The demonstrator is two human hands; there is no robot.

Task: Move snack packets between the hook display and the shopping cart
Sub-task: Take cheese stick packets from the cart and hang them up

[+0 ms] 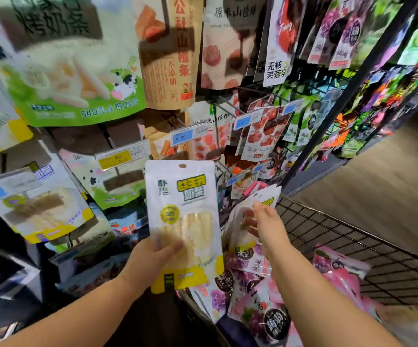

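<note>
The left hand (152, 256) is gripping a white-and-yellow packet (182, 221) at its lower left edge, with the thumb lying across the front. It is holding the packet upright in front of the display. The right hand (265, 226) is holding a second packet (269, 196) of the same kind, with the fingers curling onto its face. That packet is tilting to the right over the left side of the cart (353, 246). Pink and purple packets (260, 319) are lying heaped inside the cart. Beyond the hands, the hook display (355, 83) is carrying rows of hanging packets. A yellow tag (115, 159) reading 7.90 and a blue tag (181, 137) reading 9.90 are sitting on hook ends just above the upright packet. A large green packet (72, 58) is hanging at upper left. Wooden floor (378, 184) is showing at far right.
</note>
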